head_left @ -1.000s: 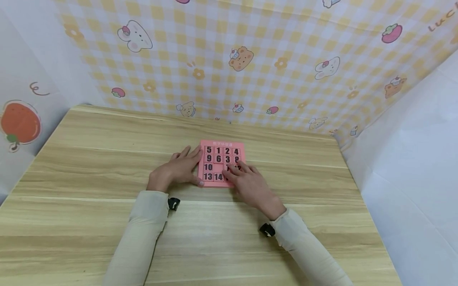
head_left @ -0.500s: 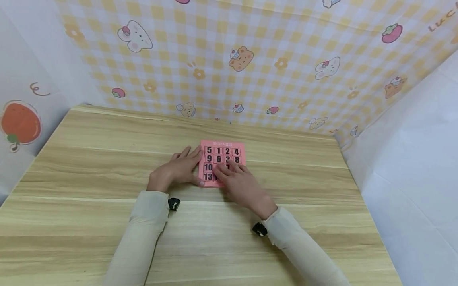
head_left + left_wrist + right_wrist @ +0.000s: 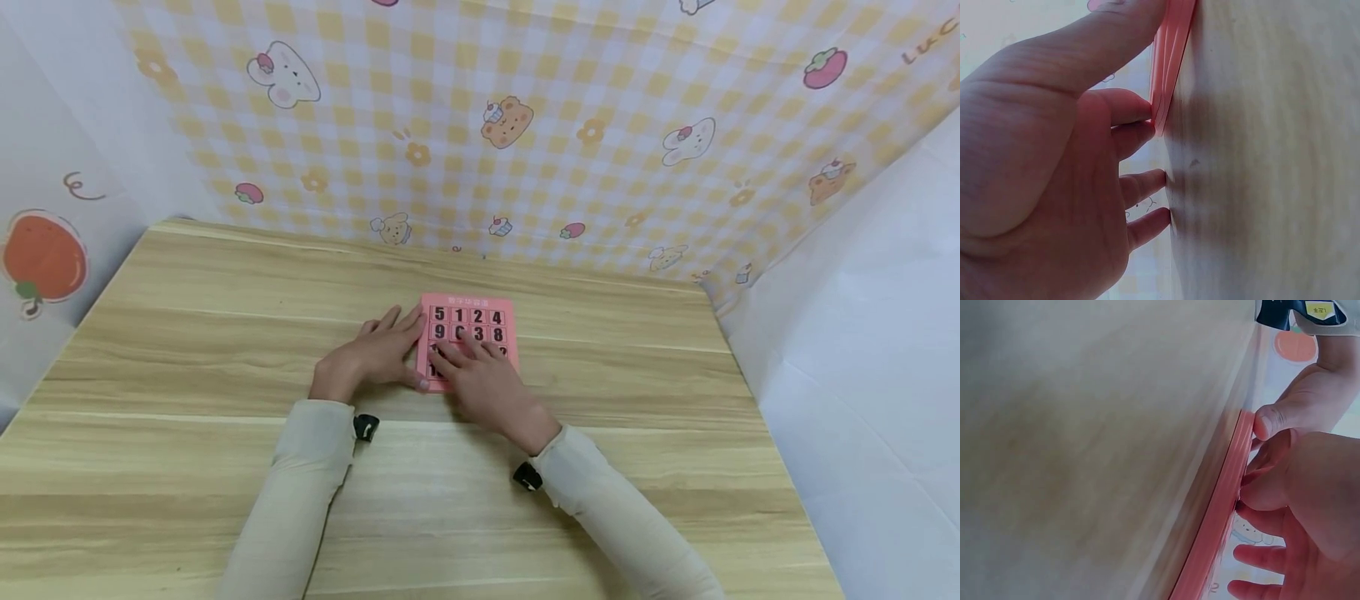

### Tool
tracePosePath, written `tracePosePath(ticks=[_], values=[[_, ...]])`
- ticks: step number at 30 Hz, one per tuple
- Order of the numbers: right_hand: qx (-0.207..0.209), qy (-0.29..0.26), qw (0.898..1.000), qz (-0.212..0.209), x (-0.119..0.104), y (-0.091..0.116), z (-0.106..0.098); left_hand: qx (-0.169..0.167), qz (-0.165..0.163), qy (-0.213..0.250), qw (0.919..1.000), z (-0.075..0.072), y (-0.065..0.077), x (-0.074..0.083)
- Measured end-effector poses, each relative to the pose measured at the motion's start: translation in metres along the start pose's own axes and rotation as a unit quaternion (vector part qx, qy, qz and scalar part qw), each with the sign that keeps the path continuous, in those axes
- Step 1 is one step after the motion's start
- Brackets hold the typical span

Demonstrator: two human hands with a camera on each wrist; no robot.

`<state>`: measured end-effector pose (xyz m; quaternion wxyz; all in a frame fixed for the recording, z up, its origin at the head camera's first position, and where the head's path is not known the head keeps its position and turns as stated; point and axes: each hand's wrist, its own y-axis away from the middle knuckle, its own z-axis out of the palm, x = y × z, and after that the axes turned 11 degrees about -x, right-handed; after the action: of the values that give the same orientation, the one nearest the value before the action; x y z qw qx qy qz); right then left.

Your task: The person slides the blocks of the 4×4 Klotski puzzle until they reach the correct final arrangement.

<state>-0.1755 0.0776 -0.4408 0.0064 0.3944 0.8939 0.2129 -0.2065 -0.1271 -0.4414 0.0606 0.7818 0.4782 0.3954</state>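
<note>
A pink number slide puzzle [image 3: 507,305] lies flat on the wooden table, its black-numbered tiles facing up. My left hand [image 3: 373,354] rests along the puzzle's left side, fingers spread and thumb at the near left corner. In the left wrist view the thumb and forefinger touch the pink edge [image 3: 1174,59], while the other fingertips stand on the table. Over the lower rows reaches my right hand [image 3: 489,390], its fingertips on tiles at the left and middle. It hides much of those rows. The right wrist view has its thumb and forefinger close together at the puzzle's face.
The light wooden table [image 3: 225,367] extends around the puzzle on every side. A yellow checked cloth [image 3: 450,167] with cartoon animals hangs behind it. White sheets stand left and right. A black wrist strap [image 3: 528,476] shows at each cuff.
My right hand has slid leftward across the puzzle, from the right-hand tiles to those at the left and middle. The left hand and the puzzle's frame stay put.
</note>
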Motion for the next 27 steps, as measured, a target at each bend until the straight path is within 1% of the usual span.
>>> tracePosePath(ticks=[6, 14, 24, 27], values=[[0.000, 0.001, 1.000, 0.002, 0.001, 0.001, -0.001, 0.005, 0.003, 0.002, 1.0000, -0.001, 0.001, 0.000], [0.004, -0.005, 1.000, 0.003, 0.004, 0.004, 0.001, 0.011, 0.007, -0.007, 0.9999, 0.000, 0.001, 0.000], [-0.005, -0.014, 1.000, 0.010, 0.009, 0.006, 0.002, 0.011, 0.008, -0.009, 0.9999, 0.000, 0.001, -0.001], [-0.002, -0.016, 1.000, 0.008, 0.011, 0.007, 0.002, 0.010, 0.008, -0.009, 0.9999, 0.000, 0.001, -0.001]])
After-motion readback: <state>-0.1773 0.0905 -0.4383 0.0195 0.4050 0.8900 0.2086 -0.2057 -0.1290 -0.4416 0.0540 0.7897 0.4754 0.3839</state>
